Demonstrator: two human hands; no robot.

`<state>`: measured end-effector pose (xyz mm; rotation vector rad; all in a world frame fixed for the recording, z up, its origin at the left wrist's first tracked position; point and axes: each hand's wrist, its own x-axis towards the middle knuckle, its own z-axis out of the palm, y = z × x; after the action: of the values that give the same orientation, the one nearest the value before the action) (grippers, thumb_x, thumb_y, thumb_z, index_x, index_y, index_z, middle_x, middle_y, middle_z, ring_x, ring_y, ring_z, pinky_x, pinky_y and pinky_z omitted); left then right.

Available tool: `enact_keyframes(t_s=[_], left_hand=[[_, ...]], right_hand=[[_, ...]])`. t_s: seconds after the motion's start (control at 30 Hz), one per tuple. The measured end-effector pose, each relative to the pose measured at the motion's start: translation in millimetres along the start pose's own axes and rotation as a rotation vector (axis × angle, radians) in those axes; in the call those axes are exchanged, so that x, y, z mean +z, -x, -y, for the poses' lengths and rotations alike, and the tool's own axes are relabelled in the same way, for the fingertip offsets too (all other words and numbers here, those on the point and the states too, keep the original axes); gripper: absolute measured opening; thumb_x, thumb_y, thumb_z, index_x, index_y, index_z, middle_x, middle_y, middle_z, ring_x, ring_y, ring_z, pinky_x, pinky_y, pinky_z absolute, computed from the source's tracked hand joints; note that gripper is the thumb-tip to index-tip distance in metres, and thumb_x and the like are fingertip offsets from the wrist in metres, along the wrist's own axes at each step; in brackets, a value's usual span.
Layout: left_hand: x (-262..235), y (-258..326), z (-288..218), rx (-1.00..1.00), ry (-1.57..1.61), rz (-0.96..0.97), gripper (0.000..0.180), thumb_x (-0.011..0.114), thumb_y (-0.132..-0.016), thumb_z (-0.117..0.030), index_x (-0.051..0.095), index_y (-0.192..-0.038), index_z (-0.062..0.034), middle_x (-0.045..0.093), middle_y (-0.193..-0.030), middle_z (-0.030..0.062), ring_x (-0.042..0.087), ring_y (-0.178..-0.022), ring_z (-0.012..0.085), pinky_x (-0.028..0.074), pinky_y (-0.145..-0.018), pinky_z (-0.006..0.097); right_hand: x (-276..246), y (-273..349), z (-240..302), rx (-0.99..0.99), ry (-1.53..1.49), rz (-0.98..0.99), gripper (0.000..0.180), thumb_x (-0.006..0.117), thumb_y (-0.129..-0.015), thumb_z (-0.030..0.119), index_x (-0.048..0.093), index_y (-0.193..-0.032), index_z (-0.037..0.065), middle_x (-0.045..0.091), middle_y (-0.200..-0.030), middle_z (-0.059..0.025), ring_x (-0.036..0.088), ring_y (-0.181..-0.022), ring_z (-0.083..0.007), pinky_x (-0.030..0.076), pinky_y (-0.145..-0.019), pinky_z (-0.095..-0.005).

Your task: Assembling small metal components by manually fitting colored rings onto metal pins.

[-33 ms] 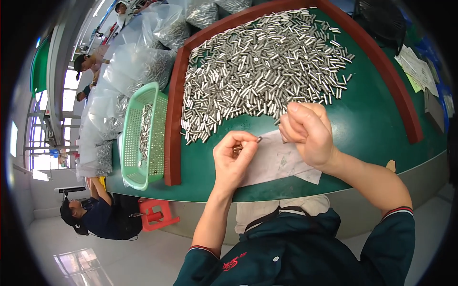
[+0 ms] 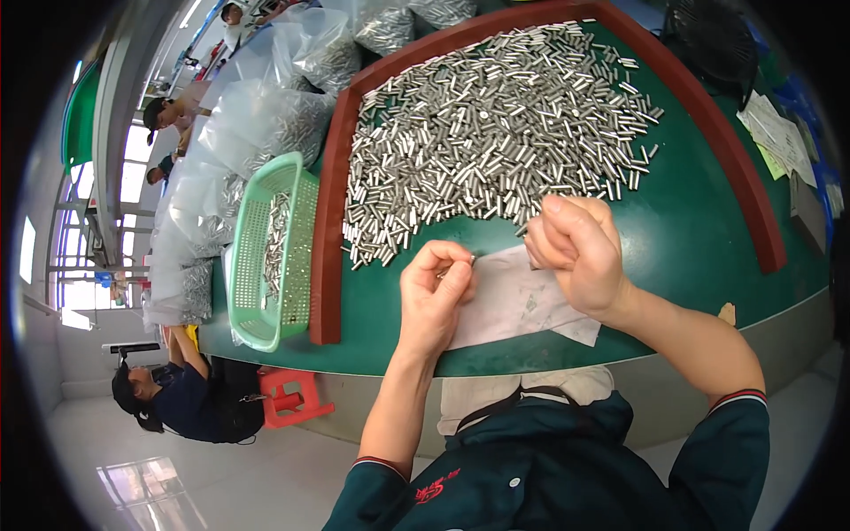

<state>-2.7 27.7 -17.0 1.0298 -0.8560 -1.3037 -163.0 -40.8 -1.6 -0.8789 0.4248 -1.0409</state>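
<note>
A large heap of short, shiny metal pins (image 2: 478, 133) spreads over the green tabletop (image 2: 699, 257). Just in front of it, my left hand (image 2: 432, 292) is closed in a pinch, thumb against forefinger. A small end of a metal pin (image 2: 472, 259) shows at the fingertips; the curled fingers hide most of what they hold. My right hand (image 2: 580, 257) is a closed fist at the heap's near edge, and I cannot make out what is inside it. Under and between both hands lies a pale, smudged cloth (image 2: 513, 305).
A dark red raised border (image 2: 328, 239) frames the heap at left, back and right. Left of it stands a light green perforated basket (image 2: 252, 301) with pins inside. Clear plastic bags of pins (image 2: 266, 128) line the far left. A seated person (image 2: 181, 389) is beside a red stool (image 2: 297, 398).
The pin end at my left fingertips shows less than before, with the thumb and forefinger slightly shifted. My right fist keeps its shape. The whole view has moved a little.
</note>
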Motion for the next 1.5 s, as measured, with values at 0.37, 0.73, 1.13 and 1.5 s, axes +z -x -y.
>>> enact_keyframes(t_s=[0.37, 0.73, 1.13, 1.5], left_hand=[[-13, -6, -11, -0.274, 0.362, 0.008, 0.025, 0.048, -0.084, -0.008, 0.048, -0.106, 0.0014, 0.049, -0.075, 0.0056, 0.033, -0.055, 0.0043, 0.027, -0.042, 0.014], [-1, -13, -16, -0.212, -0.085, -0.003, 0.017, 0.050, -0.083, -0.015, 0.052, -0.073, -0.0016, 0.044, -0.058, -0.0025, 0.036, -0.049, 0.0055, 0.033, -0.046, 0.021], [30, -50, 1, 0.246, -1.156, 0.135, 0.016, 0.064, -0.066, -0.011, 0.057, -0.078, -0.0041, 0.049, -0.047, 0.0101, 0.050, -0.045, 0.0282, 0.039, -0.045, 0.037], [21, -24, -11, 0.410, -0.823, 0.374, 0.006, 0.063, -0.069, -0.003, 0.061, -0.074, -0.0005, 0.050, -0.053, 0.0062, 0.047, -0.046, 0.0165, 0.037, -0.045, 0.030]], right_hand=[[0, -4, -2, 0.030, -0.081, 0.030, 0.041, 0.037, -0.085, 0.020, 0.024, -0.048, 0.012, 0.025, -0.040, 0.0024, 0.017, -0.038, -0.0067, 0.017, -0.039, -0.0238], [0, -6, -1, 0.022, -0.145, -0.028, 0.042, 0.037, -0.086, 0.020, 0.025, -0.047, 0.011, 0.026, -0.039, 0.0017, 0.019, -0.038, -0.0073, 0.018, -0.039, -0.0239], [0, -8, -1, 0.037, -0.157, -0.083, 0.043, 0.036, -0.087, 0.020, 0.025, -0.046, 0.011, 0.026, -0.039, 0.0012, 0.018, -0.037, -0.0075, 0.018, -0.039, -0.0244], [-2, -7, 1, 0.042, -0.123, -0.060, 0.041, 0.035, -0.087, 0.020, 0.025, -0.048, 0.012, 0.026, -0.039, 0.0019, 0.017, -0.038, -0.0075, 0.017, -0.039, -0.0243]])
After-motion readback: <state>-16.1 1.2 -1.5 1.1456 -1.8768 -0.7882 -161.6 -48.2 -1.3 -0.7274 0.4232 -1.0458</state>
